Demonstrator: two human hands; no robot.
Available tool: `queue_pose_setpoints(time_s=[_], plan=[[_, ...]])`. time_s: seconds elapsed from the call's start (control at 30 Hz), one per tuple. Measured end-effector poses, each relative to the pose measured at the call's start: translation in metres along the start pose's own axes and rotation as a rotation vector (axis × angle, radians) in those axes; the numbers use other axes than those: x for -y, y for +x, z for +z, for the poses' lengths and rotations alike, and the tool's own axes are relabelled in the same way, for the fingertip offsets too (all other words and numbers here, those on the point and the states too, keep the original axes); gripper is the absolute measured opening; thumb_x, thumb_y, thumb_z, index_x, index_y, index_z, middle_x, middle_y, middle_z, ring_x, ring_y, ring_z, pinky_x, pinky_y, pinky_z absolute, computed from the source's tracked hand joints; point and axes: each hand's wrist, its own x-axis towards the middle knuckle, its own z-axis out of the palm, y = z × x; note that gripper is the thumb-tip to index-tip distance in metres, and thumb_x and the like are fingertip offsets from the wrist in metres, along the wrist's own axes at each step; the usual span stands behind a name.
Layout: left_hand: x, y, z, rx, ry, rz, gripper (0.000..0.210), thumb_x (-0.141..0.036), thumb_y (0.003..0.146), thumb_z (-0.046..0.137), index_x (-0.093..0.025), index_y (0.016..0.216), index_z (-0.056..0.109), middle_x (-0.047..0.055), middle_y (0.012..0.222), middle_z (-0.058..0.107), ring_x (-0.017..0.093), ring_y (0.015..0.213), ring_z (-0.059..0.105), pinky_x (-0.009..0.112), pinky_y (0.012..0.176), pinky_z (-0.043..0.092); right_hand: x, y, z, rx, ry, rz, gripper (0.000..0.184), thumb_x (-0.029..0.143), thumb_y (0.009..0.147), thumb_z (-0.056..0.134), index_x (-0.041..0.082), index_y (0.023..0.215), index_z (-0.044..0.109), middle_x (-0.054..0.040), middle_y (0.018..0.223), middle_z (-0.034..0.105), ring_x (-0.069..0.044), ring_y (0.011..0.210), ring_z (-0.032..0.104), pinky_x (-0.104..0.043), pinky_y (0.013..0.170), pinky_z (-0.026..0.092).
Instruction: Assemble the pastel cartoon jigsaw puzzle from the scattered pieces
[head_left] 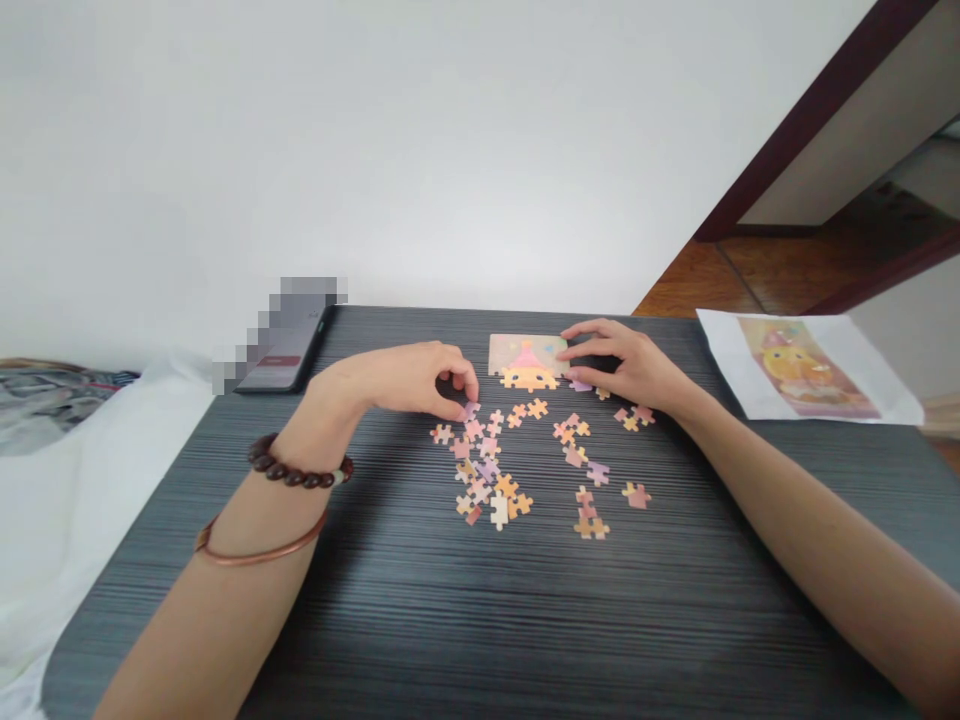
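Observation:
A partly assembled jigsaw puzzle [525, 358] lies near the far edge of the table, showing a pink hat above the top of a yellow face with eyes. My right hand [622, 362] rests at its right edge, fingers spread and fingertips touching the assembled part. Just left of and below the puzzle, my left hand [424, 378] has thumb and index finger pinched on a small purple puzzle piece [471, 411]. Below that hand is a cluster of loose puzzle pieces [487, 468] in pink, purple, yellow and cream. Other loose pieces [576, 455] lie scattered toward the right.
A printed reference picture [799, 365] of a yellow character on white paper lies at the table's right. A phone [281, 350], partly pixelated, is at the far left edge. The dark wood-grain table [465, 620] meets a white wall [450, 150] behind.

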Motion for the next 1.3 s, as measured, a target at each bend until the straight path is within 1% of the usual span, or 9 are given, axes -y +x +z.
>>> queue_pose_setpoints(time_s=[0.17,0.37,0.5,0.6,0.77,0.93,1.0,1.13,1.3], plan=[[-0.02,0.0,-0.006,0.125,0.002,-0.078,0.032,-0.042,0.08,0.069,-0.022,0.105,0.071,0.003,0.105,0.067,0.02,0.098,0.059,0.026,0.084,0.043,-0.001,0.0,0.0,0.012,-0.012,-0.018,0.019,0.035,0.089,0.069,0.028,0.104,0.078,-0.0077,0.122,0.068,-0.026,0.113,0.066,-0.049,0.101,0.052],[-0.045,-0.002,0.002,0.193,0.05,-0.242,0.062,-0.053,0.065,0.079,-0.02,0.113,0.058,0.007,0.115,0.062,0.024,0.099,0.057,0.028,0.078,0.044,-0.001,0.001,0.0,0.012,-0.009,-0.016,0.018,0.034,0.089,0.069,0.029,0.104,0.077,-0.0075,0.123,0.068,-0.027,0.112,0.066,-0.05,0.101,0.052],[-0.067,-0.002,0.01,0.162,0.171,-0.305,0.071,-0.052,0.061,0.084,-0.02,0.116,0.053,0.008,0.119,0.059,0.027,0.103,0.057,0.028,0.072,0.042,-0.001,0.001,0.0,0.016,-0.009,-0.005,0.019,0.036,0.089,0.069,0.029,0.104,0.077,-0.0075,0.123,0.068,-0.027,0.112,0.066,-0.051,0.101,0.052],[-0.074,-0.002,0.01,0.158,0.22,-0.346,0.066,-0.045,0.065,0.085,-0.02,0.116,0.053,0.008,0.12,0.058,0.025,0.098,0.059,0.027,0.065,0.038,-0.001,0.001,0.0,0.019,-0.002,-0.001,0.019,0.036,0.089,0.069,0.028,0.104,0.077,-0.0078,0.123,0.068,-0.028,0.112,0.066,-0.051,0.1,0.052],[-0.071,-0.003,0.008,0.181,0.206,-0.348,0.049,-0.032,0.07,0.083,-0.02,0.109,0.055,0.005,0.113,0.06,0.022,0.093,0.059,0.026,0.061,0.035,-0.001,0.001,0.0,0.015,-0.005,-0.001,0.019,0.035,0.088,0.069,0.028,0.103,0.077,-0.0083,0.122,0.069,-0.027,0.112,0.066,-0.05,0.099,0.052],[-0.083,-0.005,0.011,0.147,0.333,-0.25,0.041,-0.032,0.07,0.085,-0.016,0.098,0.059,0.007,0.107,0.061,0.027,0.103,0.054,0.03,0.077,0.041,0.0,0.001,-0.001,0.02,-0.01,-0.004,0.019,0.035,0.089,0.069,0.028,0.104,0.077,-0.0081,0.122,0.068,-0.027,0.112,0.066,-0.049,0.099,0.053],[-0.094,-0.005,0.013,0.147,0.35,-0.183,0.038,-0.035,0.072,0.085,-0.016,0.092,0.06,0.007,0.103,0.063,0.025,0.099,0.056,0.031,0.079,0.041,0.0,0.001,-0.001,0.028,-0.01,-0.003,0.019,0.036,0.089,0.069,0.028,0.104,0.077,-0.0079,0.123,0.068,-0.027,0.113,0.066,-0.049,0.099,0.053],[-0.114,0.0,0.016,0.256,0.317,-0.226,0.03,-0.036,0.076,0.082,-0.016,0.087,0.062,0.003,0.088,0.066,0.02,0.075,0.058,0.029,0.063,0.037,0.0,0.001,-0.001,0.028,-0.007,-0.005,0.02,0.037,0.09,0.068,0.027,0.105,0.077,-0.0091,0.123,0.068,-0.027,0.113,0.065,-0.049,0.1,0.052],[-0.128,0.007,0.015,0.333,0.29,-0.283,0.011,-0.021,0.08,0.076,-0.015,0.081,0.067,0.005,0.08,0.07,0.019,0.071,0.062,0.028,0.055,0.034,0.0,0.001,-0.002,0.032,0.0,-0.005,0.021,0.036,0.09,0.069,0.026,0.106,0.077,-0.0093,0.124,0.067,-0.026,0.114,0.065,-0.048,0.101,0.051]])
